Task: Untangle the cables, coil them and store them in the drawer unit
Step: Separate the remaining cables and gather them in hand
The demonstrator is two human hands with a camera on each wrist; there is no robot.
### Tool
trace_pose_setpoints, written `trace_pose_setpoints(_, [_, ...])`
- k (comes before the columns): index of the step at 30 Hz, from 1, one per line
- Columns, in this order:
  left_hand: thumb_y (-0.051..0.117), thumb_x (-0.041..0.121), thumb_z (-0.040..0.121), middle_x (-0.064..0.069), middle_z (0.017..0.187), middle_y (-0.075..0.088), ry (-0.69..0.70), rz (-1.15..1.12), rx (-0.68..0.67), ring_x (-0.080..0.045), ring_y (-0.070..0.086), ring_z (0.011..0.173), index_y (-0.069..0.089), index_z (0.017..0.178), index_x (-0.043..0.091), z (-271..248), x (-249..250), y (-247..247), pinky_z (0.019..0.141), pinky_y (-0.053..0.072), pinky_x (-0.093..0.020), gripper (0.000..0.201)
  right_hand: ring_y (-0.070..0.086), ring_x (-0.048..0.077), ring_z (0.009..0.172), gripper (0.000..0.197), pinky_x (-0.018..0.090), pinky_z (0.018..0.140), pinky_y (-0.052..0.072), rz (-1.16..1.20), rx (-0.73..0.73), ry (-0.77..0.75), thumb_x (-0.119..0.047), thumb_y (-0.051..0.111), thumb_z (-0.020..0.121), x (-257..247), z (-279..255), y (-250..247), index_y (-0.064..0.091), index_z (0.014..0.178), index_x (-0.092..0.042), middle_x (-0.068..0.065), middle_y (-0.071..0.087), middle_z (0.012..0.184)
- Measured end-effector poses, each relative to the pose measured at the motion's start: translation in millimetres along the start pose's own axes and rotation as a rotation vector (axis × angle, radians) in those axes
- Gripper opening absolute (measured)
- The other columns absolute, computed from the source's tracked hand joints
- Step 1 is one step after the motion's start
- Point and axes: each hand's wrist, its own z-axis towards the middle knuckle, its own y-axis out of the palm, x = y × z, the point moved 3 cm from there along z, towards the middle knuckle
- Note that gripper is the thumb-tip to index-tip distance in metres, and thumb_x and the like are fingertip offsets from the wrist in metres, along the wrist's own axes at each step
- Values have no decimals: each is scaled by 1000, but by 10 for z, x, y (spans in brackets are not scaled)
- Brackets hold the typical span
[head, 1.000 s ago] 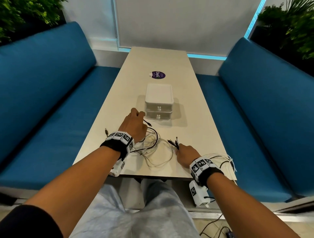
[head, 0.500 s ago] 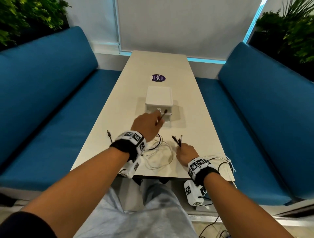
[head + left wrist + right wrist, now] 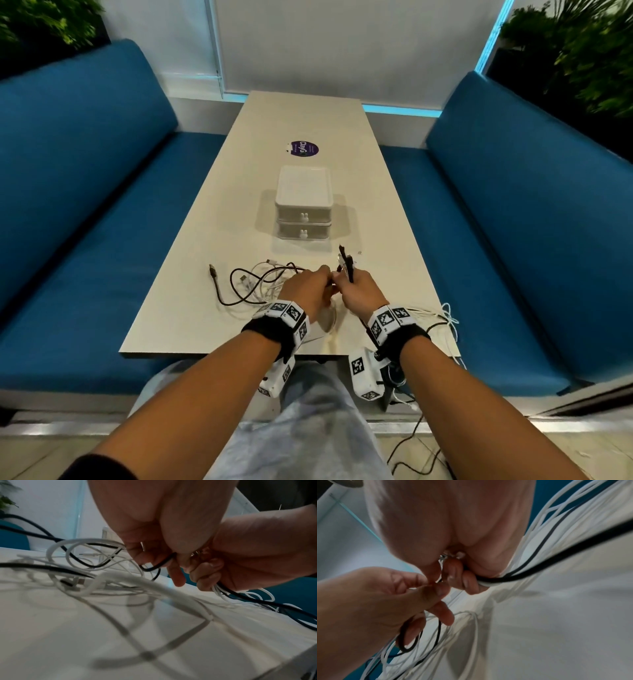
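A tangle of black and white cables [image 3: 255, 286] lies on the table near its front edge, left of my hands. My right hand [image 3: 356, 291] grips a bundle of cable ends [image 3: 346, 265] that stick up from its fist, and the cables [image 3: 518, 577] trail out below its curled fingers. My left hand [image 3: 310, 287] meets it and pinches a black cable [image 3: 159, 565] between thumb and fingers. The white two-drawer unit [image 3: 303, 205] stands behind my hands, both drawers closed.
The pale table [image 3: 301, 116] runs away from me between two blue benches [image 3: 78, 212]. A purple sticker [image 3: 303, 148] lies beyond the drawer unit. More white and black cables [image 3: 442, 317] hang over the table's front right corner.
My left hand has come back from the drawer unit and joined the right hand. The right hand has lifted slightly with its cable ends. The camera has tilted down.
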Motion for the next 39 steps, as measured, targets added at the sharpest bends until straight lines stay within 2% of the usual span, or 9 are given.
trace_pose_setpoints(4, [47,34,98,-7,91,68,-2,-61,-19,-31,60,88,57,102,17,-30,-36,111,75,45,-39,20,63,23,93,23,32,83,47,-93,-6,-16,-23,51,97,92,56,-75,71,105,-15,7,69,102])
trace_pose_setpoints(8, [41,27,94,2,86,72,31,102,-59,-24,58,95,58,94,26,8,-95,194,87,27,-40,17,60,29,110,25,36,93,46,-102,63,34,-27,50,96,169,105,-184,71,98,-15,7,66,119])
trace_pose_setpoints(11, [48,18,86,5,77,70,75,123,-30,-23,57,88,52,100,27,2,9,177,82,22,-37,17,62,26,102,25,38,93,48,-92,17,28,-36,52,94,136,74,-118,69,104,-20,2,67,104])
trace_pose_setpoints(14, [45,17,91,8,81,69,90,116,1,-24,58,93,50,111,27,-41,82,174,87,21,-37,23,63,27,105,31,39,95,48,-146,14,4,-32,48,98,120,53,-84,68,118,-19,9,70,111])
trace_pose_setpoints(18, [37,34,102,-1,92,69,80,286,77,-24,56,102,60,101,24,-95,55,75,90,20,-43,25,60,34,103,30,31,80,41,-310,62,-1,-27,43,101,177,59,-180,69,99,-13,14,69,107])
trace_pose_setpoints(22, [37,37,102,6,99,68,70,336,125,-22,49,111,63,101,27,-63,-112,13,88,20,-43,28,58,36,106,33,32,79,40,-318,177,51,-24,38,102,219,87,-363,65,106,-8,17,67,112])
trace_pose_setpoints(29, [41,27,102,10,96,62,94,377,132,-18,51,102,58,107,33,19,-322,-14,85,19,-40,19,57,33,97,31,30,74,38,-288,234,74,-24,33,104,200,52,-575,59,110,-7,13,63,102])
trace_pose_setpoints(34, [40,27,102,6,98,65,126,427,95,-21,53,100,61,107,30,50,-248,-4,91,20,-43,21,65,28,88,29,41,79,54,-87,170,-41,-29,34,104,31,78,-437,56,98,-13,5,66,90])
trace_pose_setpoints(39, [46,21,97,2,96,69,158,503,19,-24,60,97,62,106,27,112,-149,32,94,27,-40,19,59,20,60,28,32,65,50,113,-66,-108,-28,37,104,-196,27,-193,54,88,-13,2,61,64])
